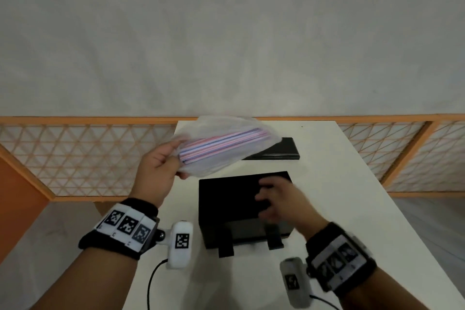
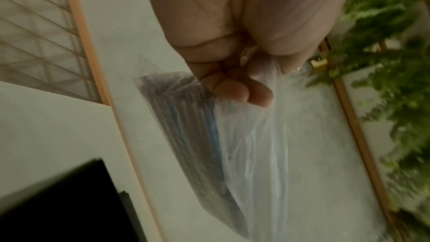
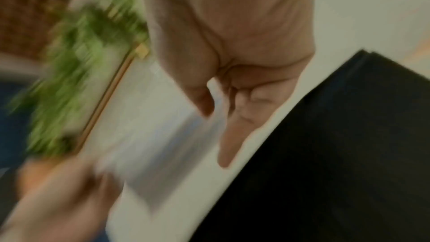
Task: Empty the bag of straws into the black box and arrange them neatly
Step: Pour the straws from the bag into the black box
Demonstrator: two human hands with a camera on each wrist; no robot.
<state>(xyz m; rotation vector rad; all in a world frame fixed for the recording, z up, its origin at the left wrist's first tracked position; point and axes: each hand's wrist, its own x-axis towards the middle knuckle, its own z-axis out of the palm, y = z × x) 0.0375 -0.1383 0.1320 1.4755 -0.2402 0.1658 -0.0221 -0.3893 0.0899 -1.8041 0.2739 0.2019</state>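
My left hand (image 1: pixel 173 158) grips a clear plastic bag (image 1: pixel 226 133) by one end and holds it above the white table (image 1: pixel 339 209). Pink, blue and white straws (image 1: pixel 221 142) lie bundled inside it. In the left wrist view, my curled fingers (image 2: pixel 235 91) pinch the bag (image 2: pixel 251 154), and the straws (image 2: pixel 186 135) hang below. The black box (image 1: pixel 226 204) stands near the table's front. My right hand (image 1: pixel 266 200) hovers over its right part, fingers loosely curled, holding nothing. The right wrist view is blurred and shows the fingers (image 3: pixel 232 117) beside the box (image 3: pixel 337 154).
A flat black lid (image 1: pixel 279 152) lies on the table behind the box, partly hidden by the bag. Two black straps (image 1: pixel 226 245) hang over the box's front. An orange lattice fence (image 1: pixel 75 153) runs behind and beside the table.
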